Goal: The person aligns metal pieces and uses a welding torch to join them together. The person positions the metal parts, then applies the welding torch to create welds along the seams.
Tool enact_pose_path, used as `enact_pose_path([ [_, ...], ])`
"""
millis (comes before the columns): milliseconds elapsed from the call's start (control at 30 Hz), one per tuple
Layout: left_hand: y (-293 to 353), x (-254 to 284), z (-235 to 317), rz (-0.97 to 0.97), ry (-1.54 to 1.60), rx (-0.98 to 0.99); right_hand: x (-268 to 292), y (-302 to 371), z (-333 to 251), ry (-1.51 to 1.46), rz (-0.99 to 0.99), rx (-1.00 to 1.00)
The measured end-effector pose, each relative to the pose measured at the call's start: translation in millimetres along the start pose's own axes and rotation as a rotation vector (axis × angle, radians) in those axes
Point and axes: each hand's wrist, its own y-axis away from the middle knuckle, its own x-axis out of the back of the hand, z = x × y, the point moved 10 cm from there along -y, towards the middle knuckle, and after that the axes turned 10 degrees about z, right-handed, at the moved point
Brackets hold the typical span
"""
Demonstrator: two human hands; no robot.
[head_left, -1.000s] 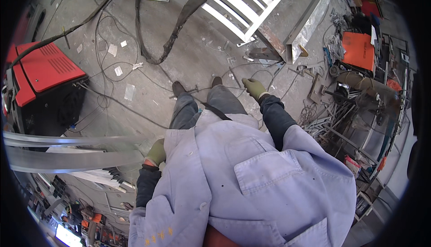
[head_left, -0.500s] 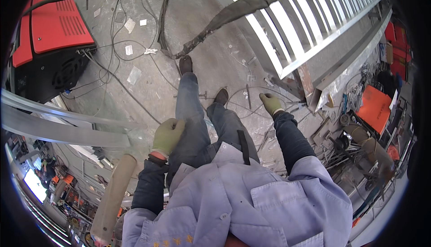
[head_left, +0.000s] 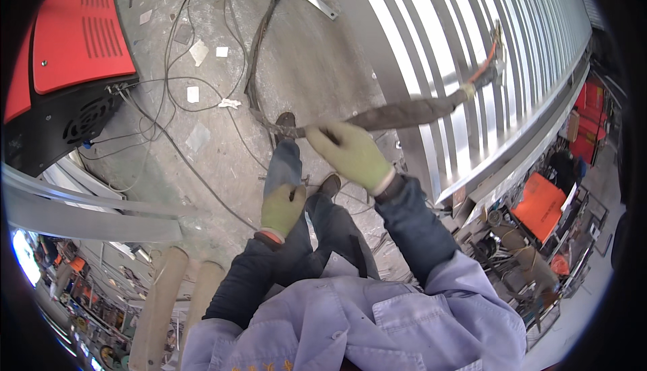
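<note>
The right forearm [head_left: 416, 226] is angled toward eleven o'clock, and the right grip [head_left: 354, 157] – gloved – is pointed toward ten, fingers bent. The left forearm [head_left: 242, 276] is slanted toward one o'clock; the left grip [head_left: 283, 209], likewise gloved, is held at eight o'clock from the right – loosely curled.

I can make out writing in two places, though neither is legible from here. Yellow-orange characters [head_left: 261, 367] run in a row across the left chest of the lavender coat [head_left: 317, 334], cut off by the lower edge of my view. Dark lettering [head_left: 553, 205] marks the orange panel [head_left: 534, 199] at far right, too small for me to decipher.
</note>
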Motion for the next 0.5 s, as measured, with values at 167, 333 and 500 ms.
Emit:
enact_pose_path([
  [167,-17.0,2.2,3.0,0.078,-0.079,-0.101,-32.3,-201.0,16.7,0.273,0.079,-0.027],
  [333,-31.5,17.3,-15.9,0.234,-0.071,-0.065,-40.2,-316.8,94.9,0.433,0.200,-0.228],
  [500,-33.4,1.4,-43.5,0.192,-0.024,0.114,-44.8,-375.5,152.3,0.545,0.257,-0.314],
])
